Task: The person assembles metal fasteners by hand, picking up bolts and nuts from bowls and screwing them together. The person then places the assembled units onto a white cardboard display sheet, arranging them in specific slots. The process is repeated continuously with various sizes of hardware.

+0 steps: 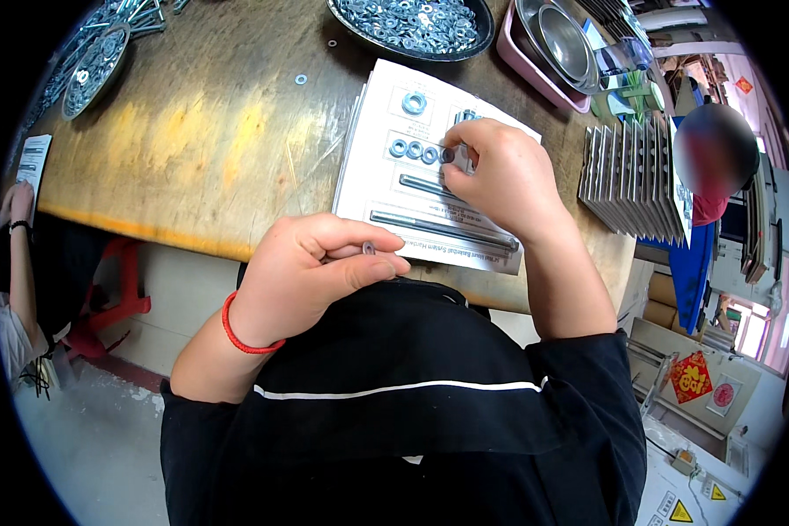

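Carefully, a worker's left hand (302, 263) pinches a small metal ring (369, 249) between thumb and forefinger, just above the near edge of a printed card (359, 188), while the right hand (504, 171) bends its thumb and forefinger about a dark end ring (448, 155) in a row of washers (414, 151); whether it grips that ring or merely touches it cannot be told. Two metal rods (443, 231) lie along the card's near part, and a single larger ring (414, 103) sits in an outlined box at its far end. Dark lettering, upside down to the worker, runs beside the near rod, with finer print too small to read. Beyond, on the wooden table (193, 158), are a loose washer (301, 79), a dark bowl (412, 57) heaped with washers and a pink tub (535, 85) holding metal bowls (563, 44). Upright cards (636, 180) stand at right; farther off hang a red diamond sign (691, 377) bearing a gold character and yellow warning triangles (680, 511).
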`<state>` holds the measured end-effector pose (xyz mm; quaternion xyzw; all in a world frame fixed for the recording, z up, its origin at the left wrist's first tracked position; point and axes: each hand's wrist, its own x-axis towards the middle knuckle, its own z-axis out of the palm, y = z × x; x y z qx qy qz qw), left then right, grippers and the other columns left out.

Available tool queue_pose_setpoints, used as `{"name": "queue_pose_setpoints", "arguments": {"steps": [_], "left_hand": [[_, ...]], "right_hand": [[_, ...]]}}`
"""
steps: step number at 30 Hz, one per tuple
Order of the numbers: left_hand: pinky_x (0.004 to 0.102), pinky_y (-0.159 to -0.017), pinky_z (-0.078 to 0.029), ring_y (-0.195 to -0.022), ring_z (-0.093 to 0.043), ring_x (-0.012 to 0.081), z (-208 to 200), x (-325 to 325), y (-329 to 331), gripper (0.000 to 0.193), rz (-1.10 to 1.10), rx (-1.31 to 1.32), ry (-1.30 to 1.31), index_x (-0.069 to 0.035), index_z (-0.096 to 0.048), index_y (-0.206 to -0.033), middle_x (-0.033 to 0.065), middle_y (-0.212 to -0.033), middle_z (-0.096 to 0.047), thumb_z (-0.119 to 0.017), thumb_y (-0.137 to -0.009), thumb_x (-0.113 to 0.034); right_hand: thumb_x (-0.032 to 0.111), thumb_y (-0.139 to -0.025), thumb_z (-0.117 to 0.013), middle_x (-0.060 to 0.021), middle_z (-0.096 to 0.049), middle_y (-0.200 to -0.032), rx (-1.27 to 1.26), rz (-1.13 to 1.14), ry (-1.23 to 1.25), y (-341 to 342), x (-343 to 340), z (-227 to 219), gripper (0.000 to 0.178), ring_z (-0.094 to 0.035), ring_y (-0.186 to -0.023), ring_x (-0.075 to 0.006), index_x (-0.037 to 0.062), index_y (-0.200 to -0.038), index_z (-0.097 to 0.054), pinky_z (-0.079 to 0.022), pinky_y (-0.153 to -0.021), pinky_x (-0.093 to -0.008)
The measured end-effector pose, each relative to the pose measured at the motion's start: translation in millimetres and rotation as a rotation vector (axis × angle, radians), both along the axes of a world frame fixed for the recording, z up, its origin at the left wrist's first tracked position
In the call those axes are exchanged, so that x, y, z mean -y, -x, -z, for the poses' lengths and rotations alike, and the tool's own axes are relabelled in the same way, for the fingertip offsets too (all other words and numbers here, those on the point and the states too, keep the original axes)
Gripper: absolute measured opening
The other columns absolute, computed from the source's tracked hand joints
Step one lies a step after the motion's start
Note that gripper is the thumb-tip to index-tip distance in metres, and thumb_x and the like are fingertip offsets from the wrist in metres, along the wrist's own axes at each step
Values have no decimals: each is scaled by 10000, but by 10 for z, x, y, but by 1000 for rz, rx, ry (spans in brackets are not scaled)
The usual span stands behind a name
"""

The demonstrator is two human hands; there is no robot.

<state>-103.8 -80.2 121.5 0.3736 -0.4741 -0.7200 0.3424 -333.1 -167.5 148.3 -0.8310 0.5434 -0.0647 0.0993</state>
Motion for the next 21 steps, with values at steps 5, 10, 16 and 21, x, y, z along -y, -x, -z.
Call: {"name": "queue_pose_setpoints", "arguments": {"steps": [5,10,16,21], "left_hand": [[203,-716,-505,-790,-654,97,70,-16,-3,197,-69,-51,-25,42,-668,-1039,95,-881,-716,-672,-864,-48],[181,-706,-504,-794,-662,77,86,-4,-13,199,-86,-95,-57,38,-672,-1037,82,-883,-723,-688,-861,-55],[193,-726,-520,-817,-673,100,130,0,-40,192,-111,-165,-78,47,-662,-1039,100,-897,-720,-673,-871,-45],[195,-731,-522,-822,-676,106,98,0,-64,187,-89,-109,-56,47,-662,-1039,100,-894,-719,-667,-874,-42]], "right_hand": [[161,-726,-670,-141,-684,-848,-77,34,-111,-65,18,-110,191,-662,-791,-311,46,-877,-692,-525,-719,-393],[164,-725,-670,-143,-683,-843,-46,30,-138,-67,26,-89,191,-662,-793,-311,49,-876,-688,-524,-711,-390],[162,-716,-665,-143,-683,-840,25,-58,-108,-169,78,-171,233,-662,-789,-309,57,-923,-686,-523,-702,-392],[142,-691,-680,-81,-575,-649,67,-223,-58,-295,191,-21,239,-588,-609,-254,66,-917,-680,-459,-574,-368]]}}
